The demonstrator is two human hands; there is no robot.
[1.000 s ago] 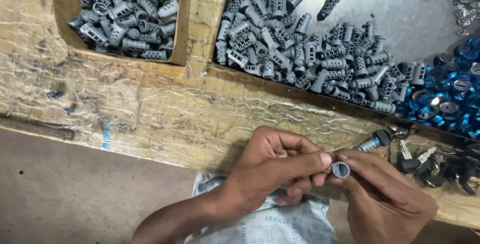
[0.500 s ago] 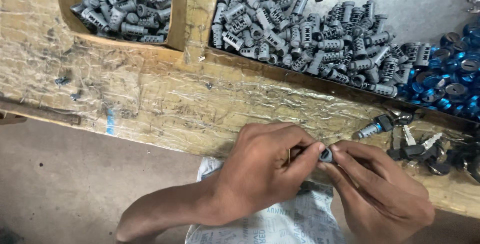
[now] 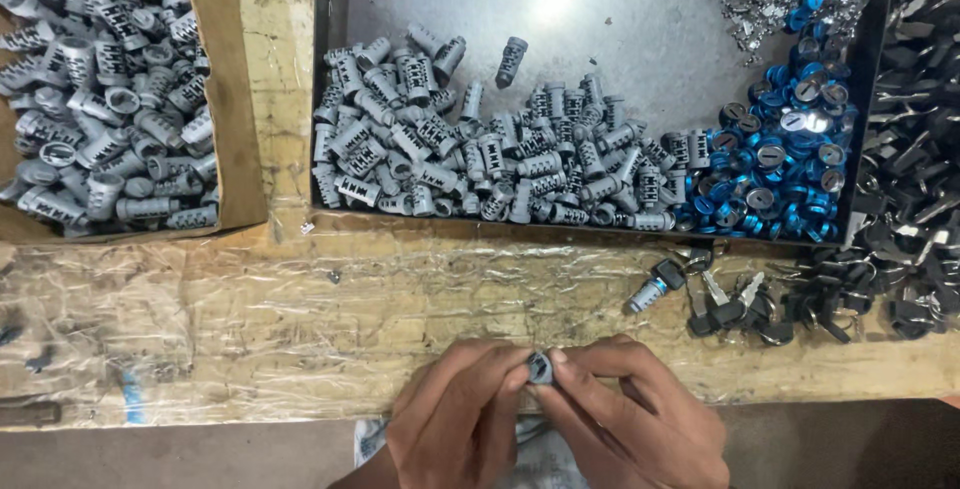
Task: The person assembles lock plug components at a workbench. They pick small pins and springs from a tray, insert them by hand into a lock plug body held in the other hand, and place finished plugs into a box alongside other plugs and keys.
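Your two hands meet at the near edge of the workbench (image 3: 300, 339), directly below the grey cylinders (image 3: 480, 164) heaped in the dark metal tray (image 3: 620, 9), and the small lock cylinder (image 3: 540, 367) sits pinched right between them. Your left hand (image 3: 455, 424) closes on it from the left side with thumb and forefinger curled tight, and your right hand (image 3: 640, 419) closes on it from the right side with its fingertips (image 3: 572, 359) pressed to the part; both grasp the same piece, neither is loose. Only the end face of the piece shows between the fingertips, so its long axis seems to point up toward the camera or slightly away from you toward the tray, rather than lying across from hand to hand; the rest of its body is hidden by your fingers, and you cannot be sure of the tilt. Neither hand is nearer than the other: both touch it. Measured from the tray, the piece is well below its front lip, while a finished lock with key (image 3: 655, 287) lies just under that lip and the bunch of black-headed keys (image 3: 760, 304) lies under the tray's right corner, beneath the blue caps (image 3: 775, 174).
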